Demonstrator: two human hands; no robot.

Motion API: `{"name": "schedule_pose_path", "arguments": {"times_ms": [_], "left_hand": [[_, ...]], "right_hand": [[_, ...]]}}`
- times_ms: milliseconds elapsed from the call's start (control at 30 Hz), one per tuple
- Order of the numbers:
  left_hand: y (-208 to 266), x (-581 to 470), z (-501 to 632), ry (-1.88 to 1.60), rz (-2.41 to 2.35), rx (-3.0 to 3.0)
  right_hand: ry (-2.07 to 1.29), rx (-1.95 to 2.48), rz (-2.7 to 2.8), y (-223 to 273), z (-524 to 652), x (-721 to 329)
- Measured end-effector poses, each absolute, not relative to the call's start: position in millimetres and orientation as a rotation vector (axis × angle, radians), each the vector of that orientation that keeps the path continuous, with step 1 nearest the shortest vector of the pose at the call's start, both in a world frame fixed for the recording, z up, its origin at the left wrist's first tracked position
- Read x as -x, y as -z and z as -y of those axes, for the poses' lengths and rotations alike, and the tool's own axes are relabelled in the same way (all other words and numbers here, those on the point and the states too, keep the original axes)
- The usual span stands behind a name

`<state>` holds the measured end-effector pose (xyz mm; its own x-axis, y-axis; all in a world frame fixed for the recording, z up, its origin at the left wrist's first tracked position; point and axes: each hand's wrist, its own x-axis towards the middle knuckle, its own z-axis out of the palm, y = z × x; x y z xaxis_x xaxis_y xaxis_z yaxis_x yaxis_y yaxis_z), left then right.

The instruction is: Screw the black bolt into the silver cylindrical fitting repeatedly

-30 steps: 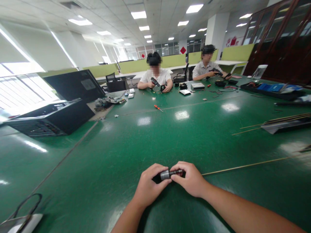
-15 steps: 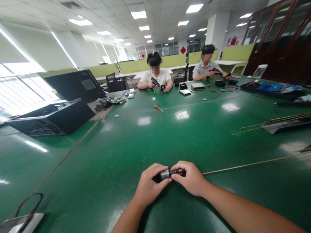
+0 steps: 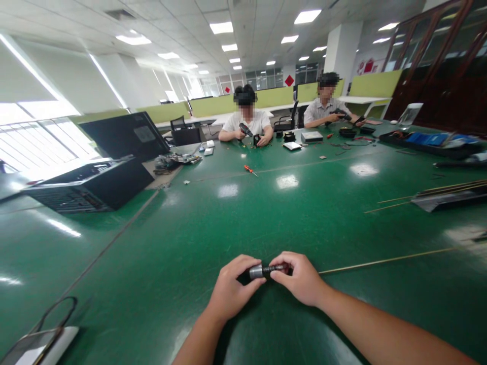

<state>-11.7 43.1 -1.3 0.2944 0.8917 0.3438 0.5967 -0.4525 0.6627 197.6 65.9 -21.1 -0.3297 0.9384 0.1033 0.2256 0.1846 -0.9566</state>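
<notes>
In the head view a short silver cylinder [image 3: 256,271] with a dark ridged shaft [image 3: 268,269] lies level between my hands, low over the green table. My left hand [image 3: 236,285] is closed round the cylinder end, thumb below and fingers above. At the other end, my right hand [image 3: 299,278] pinches the shaft between thumb and fingers. Part of the shaft's reddish-brown tip is hidden by that hand. A thin yellowish rod [image 3: 384,261] stretches away to the right from behind my right wrist.
An orange screwdriver [image 3: 249,170] lies mid-table. Two people sit opposite, one holding a power drill [image 3: 245,130]. To the left stands an opened black computer case [image 3: 102,187]. More thin rods [image 3: 449,190] and a tray of blue items [image 3: 428,138] are on the right.
My hands are slightly farther apart, and more of the ridged shaft shows between them. The whole view has shifted a little as the head moved.
</notes>
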Motion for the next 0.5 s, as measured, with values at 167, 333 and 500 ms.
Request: {"name": "schedule_pose_path", "arguments": {"times_ms": [167, 333, 500], "left_hand": [[-8, 24, -40, -0.894, -1.433, -2.203], [-17, 59, -24, -0.783, -1.699, -2.168], [-10, 138, 29, -0.926, -2.046, -1.964]], "right_hand": [[-1.24, 1.068, 1.663, 24, -66, -197], [-1.289, 1.034, 1.619, 26, -66, -197], [-1.4, 0.999, 1.508, 31, -69, -194]]}}
